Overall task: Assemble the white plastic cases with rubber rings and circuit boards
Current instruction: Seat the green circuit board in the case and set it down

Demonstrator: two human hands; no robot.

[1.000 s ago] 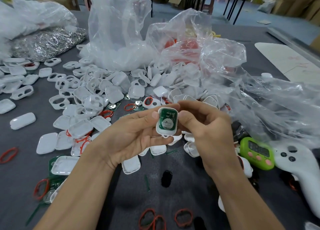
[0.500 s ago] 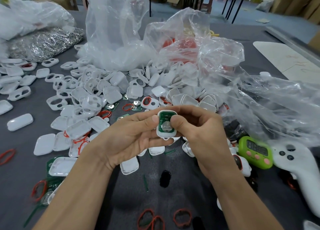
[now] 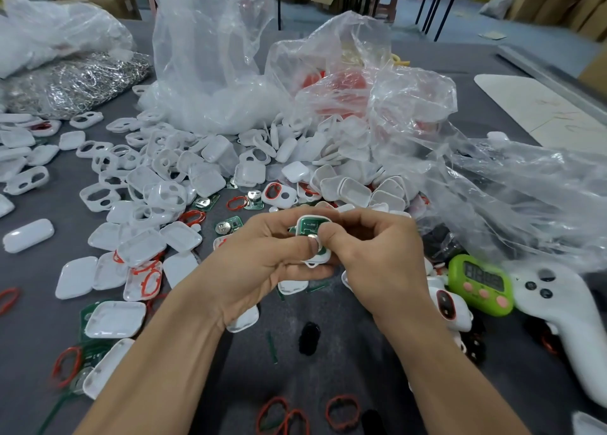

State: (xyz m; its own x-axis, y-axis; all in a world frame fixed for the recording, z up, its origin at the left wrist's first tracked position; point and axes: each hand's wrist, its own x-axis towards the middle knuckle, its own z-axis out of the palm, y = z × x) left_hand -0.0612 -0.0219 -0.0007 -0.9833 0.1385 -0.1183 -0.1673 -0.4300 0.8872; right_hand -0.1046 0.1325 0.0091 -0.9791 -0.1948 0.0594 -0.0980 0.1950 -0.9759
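Note:
A white plastic case (image 3: pixel 311 225) with a green circuit board seated in it sits between both hands above the grey table. My left hand (image 3: pixel 262 260) grips it from the left and below, thumb on the board. My right hand (image 3: pixel 377 250) grips it from the right, its thumb pressing the board's middle. Behind lies a pile of white case halves (image 3: pixel 203 178). Loose green circuit boards (image 3: pixel 229 226) and red rubber rings (image 3: pixel 236 202) lie among them. More red rings (image 3: pixel 342 410) lie near the front edge.
Crumpled clear plastic bags (image 3: pixel 377 99) rise behind and to the right. A bag of metal rings (image 3: pixel 75 83) sits far left. A green timer (image 3: pixel 480 283) and a white controller (image 3: pixel 565 316) lie at right. White case halves (image 3: pixel 115 318) lie at the front left.
Both thumbs have slid onto the circuit board and now cover its lower half. The hands and case stay in about the same place.

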